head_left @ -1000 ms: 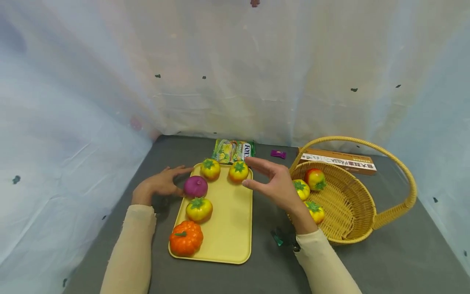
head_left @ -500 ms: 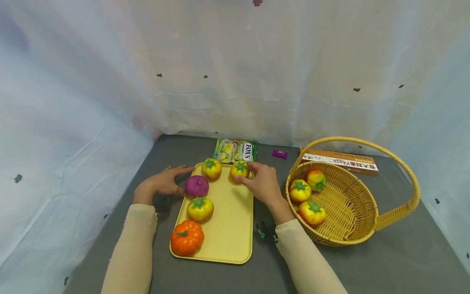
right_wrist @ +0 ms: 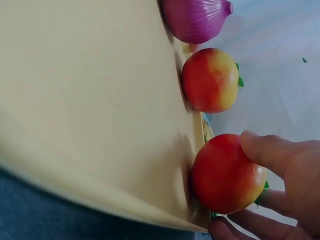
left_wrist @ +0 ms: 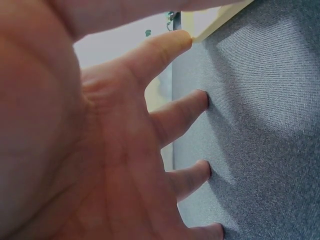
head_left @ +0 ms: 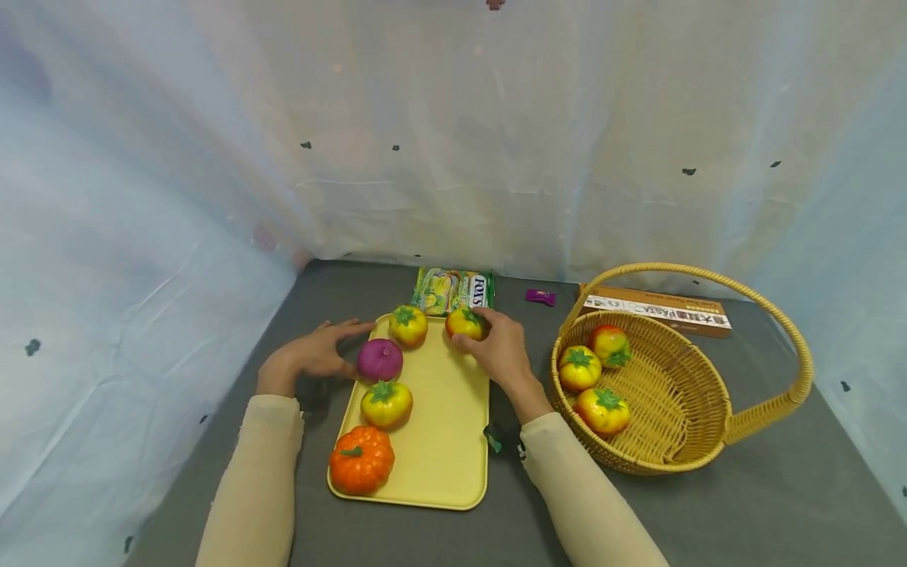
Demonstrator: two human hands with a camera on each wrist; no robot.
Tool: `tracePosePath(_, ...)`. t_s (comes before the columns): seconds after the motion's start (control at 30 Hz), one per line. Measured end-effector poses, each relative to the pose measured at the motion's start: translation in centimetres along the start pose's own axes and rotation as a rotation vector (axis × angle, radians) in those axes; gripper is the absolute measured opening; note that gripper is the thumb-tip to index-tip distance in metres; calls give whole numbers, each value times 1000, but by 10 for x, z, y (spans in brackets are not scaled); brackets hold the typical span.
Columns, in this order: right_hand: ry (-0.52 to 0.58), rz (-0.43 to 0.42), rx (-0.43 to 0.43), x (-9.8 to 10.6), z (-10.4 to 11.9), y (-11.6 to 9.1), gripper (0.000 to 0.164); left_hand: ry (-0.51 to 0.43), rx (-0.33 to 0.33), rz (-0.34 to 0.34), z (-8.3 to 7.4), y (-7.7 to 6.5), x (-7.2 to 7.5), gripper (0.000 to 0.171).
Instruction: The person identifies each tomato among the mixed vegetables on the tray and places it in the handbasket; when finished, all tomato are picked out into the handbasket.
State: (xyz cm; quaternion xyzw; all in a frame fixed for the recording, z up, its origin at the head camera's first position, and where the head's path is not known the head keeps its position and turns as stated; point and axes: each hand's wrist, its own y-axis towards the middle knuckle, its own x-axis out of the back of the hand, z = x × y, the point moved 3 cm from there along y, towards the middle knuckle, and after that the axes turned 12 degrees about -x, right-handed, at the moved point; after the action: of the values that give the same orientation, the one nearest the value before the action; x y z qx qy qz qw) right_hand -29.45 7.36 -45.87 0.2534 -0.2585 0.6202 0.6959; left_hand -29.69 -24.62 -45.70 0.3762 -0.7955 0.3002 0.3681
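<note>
white sheeting is hanging along the back and sides, showing small dark marks. below it, a dark grey tabletop is carrying all items. the wicker basket is standing at the right, its handle arching over, and three red-and-yellow fruits are resting unmoved towards its left side. the pale yellow tray is lying at the centre. a pasta box is lying behind the basket.

principal change: the right hand, spread apart from the fruit one second ago, is now gripping the far-right fruit between thumb and fingers. that fruit is tilting at the tray's far right corner. in judgement, the grasp is being secured; whether the fruit is leaving the tray cannot be told. the left hand is keeping its place, fingers spread, grasping nothing, its index fingertip apparently touching the tray's rim.

a green packet is lying beyond the tray. an orange pumpkin is occupying the near left corner; two further fruits and a purple onion are sitting along the left side. a purple wrapped sweet is lying between packet and box.
</note>
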Motion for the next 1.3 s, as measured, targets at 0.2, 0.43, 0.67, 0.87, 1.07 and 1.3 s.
tracePosePath(0.2, 32, 33, 37, -3, -1, 0, 59, 1, -4, 0, 1, 0, 1, 94)
tracePosePath(0.43, 142, 80, 67, 1, 2, -10, 57, -13, -3, -1, 1, 1, -1, 94)
tracePosePath(0.67, 243, 135, 120, 37, 14, -39, 57, -9, 9, -2, 1, 0, 0, 94)
tracePosePath(0.87, 363, 178, 223, 86, 7, -71, 51, 4, 2, 1, 1, 0, 0, 94)
tracePosePath(1.07, 417, 216, 271, 141, -31, -106, 54, 9, -1, 1, 1, 1, -1, 93)
tracePosePath(1.3, 203, 129, 213, 207, -78, -141, 58, 7, 10, 2, 0, 1, -1, 93)
